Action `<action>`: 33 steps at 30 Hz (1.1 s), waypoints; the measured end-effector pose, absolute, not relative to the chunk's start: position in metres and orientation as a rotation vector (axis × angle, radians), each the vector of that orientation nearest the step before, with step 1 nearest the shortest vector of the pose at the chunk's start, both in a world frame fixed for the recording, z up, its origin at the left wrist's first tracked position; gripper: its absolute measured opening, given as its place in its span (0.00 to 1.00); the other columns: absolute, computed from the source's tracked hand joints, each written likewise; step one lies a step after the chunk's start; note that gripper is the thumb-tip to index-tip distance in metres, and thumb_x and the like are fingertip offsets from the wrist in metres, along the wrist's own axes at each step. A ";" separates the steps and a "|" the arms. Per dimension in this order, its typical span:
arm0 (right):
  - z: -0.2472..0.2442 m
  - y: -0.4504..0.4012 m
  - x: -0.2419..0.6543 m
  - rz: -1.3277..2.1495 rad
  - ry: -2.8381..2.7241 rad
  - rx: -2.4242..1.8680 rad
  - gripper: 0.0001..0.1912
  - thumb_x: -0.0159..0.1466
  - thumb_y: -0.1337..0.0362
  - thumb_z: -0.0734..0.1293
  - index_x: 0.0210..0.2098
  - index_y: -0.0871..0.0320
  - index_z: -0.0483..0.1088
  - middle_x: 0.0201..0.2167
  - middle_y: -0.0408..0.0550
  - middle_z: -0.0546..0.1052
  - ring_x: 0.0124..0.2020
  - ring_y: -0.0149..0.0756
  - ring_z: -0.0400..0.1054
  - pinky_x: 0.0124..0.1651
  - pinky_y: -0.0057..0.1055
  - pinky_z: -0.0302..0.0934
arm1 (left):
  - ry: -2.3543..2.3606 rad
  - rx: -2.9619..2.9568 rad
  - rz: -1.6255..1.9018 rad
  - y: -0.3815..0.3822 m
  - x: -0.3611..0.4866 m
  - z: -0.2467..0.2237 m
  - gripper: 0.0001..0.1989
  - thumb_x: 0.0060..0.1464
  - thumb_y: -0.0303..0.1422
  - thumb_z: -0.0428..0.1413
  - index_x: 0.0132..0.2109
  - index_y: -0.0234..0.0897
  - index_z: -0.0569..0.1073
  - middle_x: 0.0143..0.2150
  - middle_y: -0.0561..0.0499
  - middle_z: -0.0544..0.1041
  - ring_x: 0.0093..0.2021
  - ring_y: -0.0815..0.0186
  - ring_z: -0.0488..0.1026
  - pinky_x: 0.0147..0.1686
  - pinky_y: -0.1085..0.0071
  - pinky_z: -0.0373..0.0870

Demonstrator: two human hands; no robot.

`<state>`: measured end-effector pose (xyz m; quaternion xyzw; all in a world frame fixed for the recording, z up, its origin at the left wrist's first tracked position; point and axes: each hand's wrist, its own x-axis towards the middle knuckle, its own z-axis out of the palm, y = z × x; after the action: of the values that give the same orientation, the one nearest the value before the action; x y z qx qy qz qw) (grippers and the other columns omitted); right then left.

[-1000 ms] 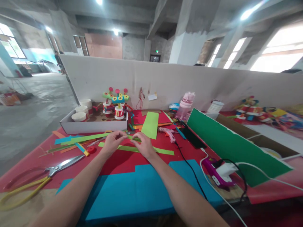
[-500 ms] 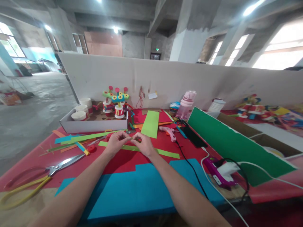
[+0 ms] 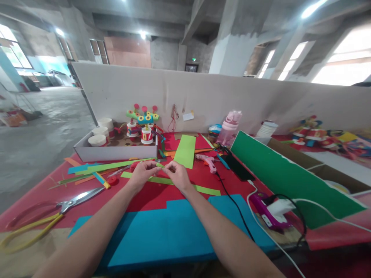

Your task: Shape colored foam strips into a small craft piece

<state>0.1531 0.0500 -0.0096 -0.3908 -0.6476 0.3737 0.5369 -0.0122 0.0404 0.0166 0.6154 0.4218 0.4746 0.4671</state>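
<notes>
Over the middle of the red-covered table, my left hand (image 3: 145, 172) and my right hand (image 3: 177, 175) meet fingertip to fingertip. Between them they pinch a small piece of light-green paper (image 3: 159, 165), mostly hidden by the fingers. Beneath both hands lies a long light-green paper strip (image 3: 207, 189), slanting down to the right. A wider green paper piece (image 3: 185, 151) rests just beyond my right hand. Left of my left hand are loose coloured paper strips (image 3: 101, 180) and a red roll of tape or similar disc (image 3: 112, 180).
Large scissors (image 3: 65, 206) lie open at left. A white box (image 3: 116, 153) with paper cups and cup figures stands behind. To the right are a pink glue gun (image 3: 209, 162), a phone (image 3: 236, 166), a purple power strip (image 3: 268, 212) and a green board (image 3: 290, 179). Blue sheets (image 3: 162, 235) cover the front.
More of the light-green piece shows between my fingertips. My right hand has shifted slightly right, and its fingers have changed position; the table items stay put.
</notes>
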 end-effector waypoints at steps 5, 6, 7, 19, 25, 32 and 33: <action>-0.010 0.048 0.151 0.846 -1.574 -0.973 0.10 0.56 0.58 0.67 0.24 0.56 0.66 0.22 0.41 0.71 0.25 0.31 0.63 0.30 0.28 0.57 | 1.037 1.503 1.161 0.038 -0.010 0.019 0.13 0.46 0.40 0.62 0.26 0.34 0.74 0.21 0.55 0.70 0.24 0.72 0.63 0.27 0.74 0.59; -0.010 0.048 0.151 0.844 -1.578 -0.975 0.10 0.56 0.58 0.67 0.24 0.56 0.66 0.22 0.41 0.71 0.25 0.31 0.63 0.30 0.28 0.58 | 1.034 1.506 1.166 0.038 -0.010 0.019 0.13 0.47 0.40 0.62 0.26 0.34 0.74 0.21 0.55 0.70 0.24 0.72 0.63 0.27 0.74 0.59; -0.010 0.048 0.151 0.844 -1.580 -0.973 0.10 0.56 0.58 0.67 0.24 0.56 0.66 0.22 0.41 0.71 0.25 0.31 0.64 0.31 0.28 0.58 | 1.033 1.508 1.169 0.038 -0.010 0.019 0.13 0.47 0.40 0.62 0.26 0.34 0.74 0.21 0.55 0.70 0.24 0.72 0.63 0.27 0.74 0.59; -0.013 0.051 0.149 0.976 -1.548 -0.902 0.10 0.55 0.58 0.67 0.24 0.55 0.64 0.23 0.40 0.70 0.27 0.32 0.63 0.33 0.29 0.58 | 1.053 1.453 1.185 0.037 -0.007 0.018 0.13 0.45 0.40 0.63 0.25 0.34 0.74 0.20 0.55 0.70 0.23 0.73 0.63 0.26 0.74 0.59; -0.015 0.051 0.150 1.080 -1.515 -0.851 0.11 0.54 0.58 0.68 0.25 0.56 0.63 0.23 0.40 0.69 0.27 0.32 0.63 0.34 0.29 0.59 | 1.064 1.452 1.179 0.036 -0.007 0.019 0.14 0.44 0.41 0.64 0.24 0.34 0.75 0.19 0.55 0.70 0.22 0.73 0.63 0.25 0.75 0.59; -0.013 0.049 0.151 1.100 -1.505 -0.830 0.10 0.55 0.59 0.68 0.24 0.56 0.63 0.24 0.40 0.70 0.28 0.31 0.64 0.34 0.29 0.60 | 1.062 1.467 1.190 0.037 -0.007 0.018 0.14 0.43 0.41 0.64 0.24 0.34 0.75 0.19 0.54 0.71 0.21 0.73 0.63 0.24 0.75 0.60; -0.013 0.049 0.151 1.100 -1.507 -0.830 0.10 0.55 0.59 0.68 0.24 0.56 0.63 0.24 0.40 0.70 0.28 0.32 0.64 0.35 0.29 0.60 | 1.063 1.470 1.191 0.036 -0.007 0.019 0.14 0.43 0.41 0.64 0.24 0.34 0.76 0.19 0.54 0.71 0.21 0.72 0.63 0.24 0.74 0.60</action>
<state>0.1513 0.0491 -0.0125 -0.3464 -0.6294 0.4592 0.5224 -0.0066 0.0364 0.0187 0.5990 0.4332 0.4852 0.4670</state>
